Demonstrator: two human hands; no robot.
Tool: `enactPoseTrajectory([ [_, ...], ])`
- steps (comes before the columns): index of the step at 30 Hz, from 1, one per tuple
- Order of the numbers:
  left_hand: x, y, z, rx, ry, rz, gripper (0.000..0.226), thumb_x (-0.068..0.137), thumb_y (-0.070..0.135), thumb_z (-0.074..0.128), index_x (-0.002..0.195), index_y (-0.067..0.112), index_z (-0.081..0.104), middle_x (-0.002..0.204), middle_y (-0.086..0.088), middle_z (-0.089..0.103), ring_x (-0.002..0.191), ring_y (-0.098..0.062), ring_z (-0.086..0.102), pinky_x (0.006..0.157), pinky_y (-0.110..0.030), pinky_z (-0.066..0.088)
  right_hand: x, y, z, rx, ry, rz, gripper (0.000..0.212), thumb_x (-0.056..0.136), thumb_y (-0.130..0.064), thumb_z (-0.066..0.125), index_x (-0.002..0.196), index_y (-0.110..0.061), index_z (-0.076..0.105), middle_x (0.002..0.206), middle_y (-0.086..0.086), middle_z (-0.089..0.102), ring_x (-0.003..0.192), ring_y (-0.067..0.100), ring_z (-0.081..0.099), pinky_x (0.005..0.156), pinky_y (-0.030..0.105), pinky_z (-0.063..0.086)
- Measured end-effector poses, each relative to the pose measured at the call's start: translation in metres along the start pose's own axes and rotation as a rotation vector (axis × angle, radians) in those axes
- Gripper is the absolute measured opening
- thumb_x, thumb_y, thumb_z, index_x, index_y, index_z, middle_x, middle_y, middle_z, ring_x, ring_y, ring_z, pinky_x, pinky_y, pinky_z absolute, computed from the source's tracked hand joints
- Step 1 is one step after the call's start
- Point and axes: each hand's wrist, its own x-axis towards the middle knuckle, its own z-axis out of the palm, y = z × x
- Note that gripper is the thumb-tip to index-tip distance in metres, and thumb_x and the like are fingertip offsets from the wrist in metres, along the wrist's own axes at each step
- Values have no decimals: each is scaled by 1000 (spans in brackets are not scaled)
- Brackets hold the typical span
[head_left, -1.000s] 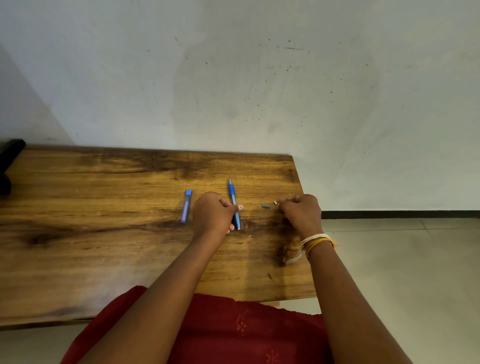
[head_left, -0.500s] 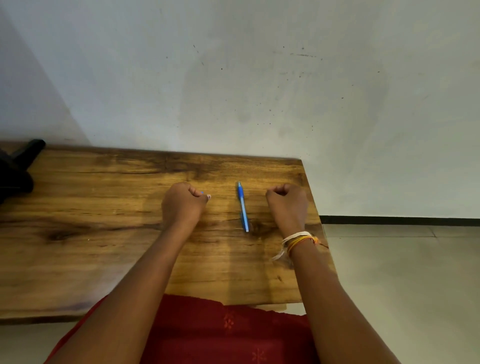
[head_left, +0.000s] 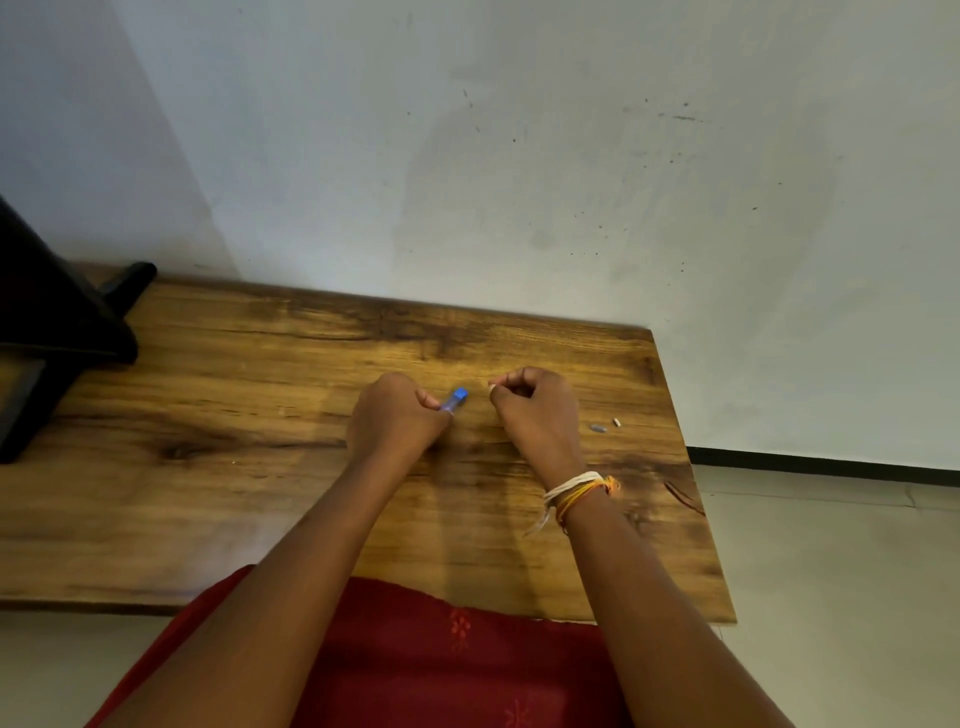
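Note:
My left hand (head_left: 395, 423) pinches a small clear tube with a blue cap (head_left: 457, 399) just above the wooden table (head_left: 218, 467); the cap sticks out to the right of my thumb. My right hand (head_left: 535, 410) hovers close beside it, fingers curled inward, thread bands on the wrist. The curled fingers hide whatever they may hold. The blue pen is out of sight. Two tiny loose parts, one grey (head_left: 597, 427) and one pale (head_left: 616, 422), lie on the table right of my right hand.
A black object (head_left: 57, 317) stands on the table's far left against the wall. The table's right edge (head_left: 696, 499) drops to a tiled floor. Red cloth (head_left: 441, 660) covers my lap at the near edge.
My left hand has lifted the blue-capped tube and brought it towards the middle. My right hand has moved left over the spot where the pen lay. The view has shifted right and nearer.

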Motion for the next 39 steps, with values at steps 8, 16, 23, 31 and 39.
enactPoseTrajectory([
  [8,-4,3,-5,-437,-81,104,17,67,18,82,63,24,67,59,6,66,50,0,58,50,-18,46,-1,-8,12,528,-152,258,8,88,-6,67,82,-2,64,74,12,66,51,6,66,51,17,54],
  [16,-2,5,-10,-1122,-253,-279,12,77,9,75,83,17,68,71,0,69,64,-9,65,70,-24,51,-3,-14,3,850,-209,383,6,85,-4,69,87,0,66,76,13,69,58,14,70,55,20,57],
  [23,-4,7,-5,-1415,-397,-399,16,88,21,63,99,9,64,91,-9,73,83,-17,70,78,-28,57,-6,-14,10,834,-221,362,11,86,-6,68,93,2,69,84,16,71,63,15,71,59,22,58],
  [31,-10,10,-2,-1408,-364,-379,20,93,23,56,98,6,64,83,-6,73,74,-13,68,70,-24,56,-10,-13,15,860,-182,340,26,86,-3,68,106,12,66,90,21,71,67,15,72,60,22,60],
  [39,-9,8,-2,-1411,-345,-399,17,93,21,56,91,6,65,69,-3,74,62,-10,69,63,-23,57,-11,-12,21,858,-146,357,31,85,-3,69,110,14,64,94,25,70,70,18,72,63,24,61],
])
